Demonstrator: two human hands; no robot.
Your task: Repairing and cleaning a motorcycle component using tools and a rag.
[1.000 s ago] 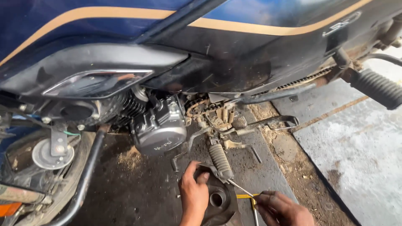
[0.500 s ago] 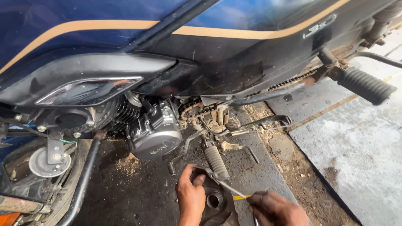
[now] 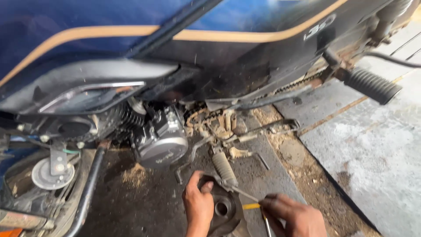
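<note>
My left hand [image 3: 198,205] grips the edge of a dark round metal cover [image 3: 224,210] low in the picture, just below the motorcycle's ribbed footrest [image 3: 224,168]. My right hand [image 3: 293,216] holds a screwdriver with a yellow handle [image 3: 251,206]; its thin shaft points toward the cover. Above both hands sits the grey engine [image 3: 163,141] of a blue motorcycle with a gold stripe [image 3: 131,33], seen from its side. Mud-caked parts [image 3: 219,125] lie beside the engine.
A second ribbed footrest [image 3: 372,85] sticks out at the upper right. A round horn [image 3: 52,172] and a black frame tube [image 3: 87,188] are at the left. The ground is dark and oily under the engine, pale concrete [image 3: 372,153] to the right.
The view has shifted: the motorcycle sits lower and nearer the middle. Both hands stay on the cover and screwdriver, slightly lower in the picture.
</note>
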